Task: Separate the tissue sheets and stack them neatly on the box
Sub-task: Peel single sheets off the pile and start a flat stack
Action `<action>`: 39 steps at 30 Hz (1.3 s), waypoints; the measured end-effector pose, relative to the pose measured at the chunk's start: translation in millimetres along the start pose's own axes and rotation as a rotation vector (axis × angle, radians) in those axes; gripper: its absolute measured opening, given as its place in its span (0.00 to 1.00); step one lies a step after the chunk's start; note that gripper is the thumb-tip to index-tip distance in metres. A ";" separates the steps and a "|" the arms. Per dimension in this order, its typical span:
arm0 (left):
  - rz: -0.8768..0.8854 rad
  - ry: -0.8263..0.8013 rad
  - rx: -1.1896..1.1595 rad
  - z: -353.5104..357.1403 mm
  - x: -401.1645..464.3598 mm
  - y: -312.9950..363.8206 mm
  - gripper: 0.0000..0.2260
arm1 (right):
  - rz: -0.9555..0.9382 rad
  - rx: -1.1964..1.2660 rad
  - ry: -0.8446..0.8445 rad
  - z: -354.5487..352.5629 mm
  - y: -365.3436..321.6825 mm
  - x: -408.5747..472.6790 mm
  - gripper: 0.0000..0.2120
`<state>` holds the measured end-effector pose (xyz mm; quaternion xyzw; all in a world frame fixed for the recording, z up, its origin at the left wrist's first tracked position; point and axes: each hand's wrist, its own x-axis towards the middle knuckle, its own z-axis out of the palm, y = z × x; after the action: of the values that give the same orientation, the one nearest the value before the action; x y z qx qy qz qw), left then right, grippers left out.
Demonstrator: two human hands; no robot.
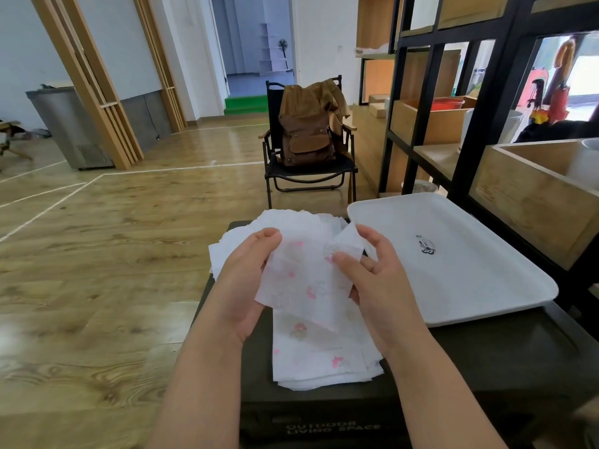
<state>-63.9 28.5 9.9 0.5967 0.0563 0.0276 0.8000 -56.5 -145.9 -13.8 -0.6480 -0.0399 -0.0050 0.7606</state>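
both hands, left hand (241,283) and right hand (377,280), grip pinching one tissue sheet (303,280) above the box (453,361).

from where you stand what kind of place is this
Probably a studio or activity room: court-style lines on the wood floor, a shelving unit of wooden bins, and a folding chair holding a backpack.

tissue sheet (304,280): thin, translucent paper, matt, faint pink print. tissue stack (324,358) at 6 o'clock of it: same soft paper, edges ragged. box (470,358): dark matt plastic, smooth. tray (470,280) at 3 o'clock: white plastic, smooth, slight sheen. floor (113,238): wood-grain boards, glossy. backpack (306,137) at 12 o'clock: brown cloth, matt.
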 end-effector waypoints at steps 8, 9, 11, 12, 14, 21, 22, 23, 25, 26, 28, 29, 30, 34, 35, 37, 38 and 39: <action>0.270 -0.066 0.462 -7.6 -3.4 0.1 0.14 | -0.317 -0.391 0.014 -7.7 1.8 -0.2 0.31; 0.296 -0.037 0.514 -7.6 -3.9 0.4 0.13 | -0.333 -0.415 0.013 -7.6 1.8 0.2 0.32; 0.337 0.036 0.612 -7.3 -4.8 0.4 0.10 | -0.344 -0.425 0.021 -7.7 1.6 0.6 0.32; 0.350 0.068 0.639 -7.1 -5.0 0.0 0.09 | -0.343 -0.423 0.027 -7.6 1.4 0.9 0.30; 0.376 0.113 0.672 -6.8 -5.9 -0.2 0.06 | -0.342 -0.436 0.033 -7.3 0.7 1.3 0.26; 0.450 0.079 0.793 -6.4 -10.4 4.5 0.05 | -0.347 -0.469 0.086 -10.9 2.1 2.8 0.05; 0.456 0.080 0.814 -6.2 -10.6 4.2 0.05 | -0.354 -0.466 0.095 -11.1 1.8 3.3 0.05; 0.461 0.082 0.829 -6.2 -10.8 3.8 0.06 | -0.360 -0.462 0.099 -10.9 1.5 3.4 0.05; 0.471 0.084 0.852 -5.7 -10.9 3.2 0.06 | -0.368 -0.457 0.099 -10.8 2.0 3.2 0.06; 0.483 0.085 0.858 -5.6 -11.0 2.8 0.06 | -0.366 -0.451 0.097 -10.8 2.5 3.2 0.06; 0.511 0.090 0.861 -5.2 -10.9 3.2 0.05 | -0.347 -0.454 0.101 -11.5 3.5 3.4 0.07; 0.524 0.096 0.863 -5.2 -10.6 4.0 0.05 | -0.338 -0.475 0.109 -11.9 3.9 3.9 0.09; 0.537 0.098 0.864 -5.4 -10.4 4.5 0.05 | -0.331 -0.508 0.116 -12.6 4.2 4.7 0.10; 0.512 0.041 0.827 -6.4 -10.8 6.9 0.06 | -0.271 -0.540 0.073 -13.1 2.9 5.5 0.11; 0.495 0.019 0.814 -6.8 -10.7 6.9 0.06 | -0.260 -0.507 0.056 -13.5 2.7 5.1 0.10; 0.425 -0.041 0.758 -5.4 -11.5 8.3 0.04 | -0.251 -0.408 0.019 -14.3 1.0 3.6 0.07; 0.371 -0.075 0.710 -3.8 -13.0 9.2 0.05 | -0.249 -0.348 -0.004 -14.2 -0.4 2.9 0.07; 0.311 -0.107 0.666 -2.6 -14.6 9.6 0.08 | -0.244 -0.289 -0.025 -13.5 -2.7 1.8 0.07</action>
<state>-78.5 32.2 19.3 0.8264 -0.0709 0.0978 0.5499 -54.1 -159.6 -13.1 -0.7410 -0.1264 -0.0950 0.6526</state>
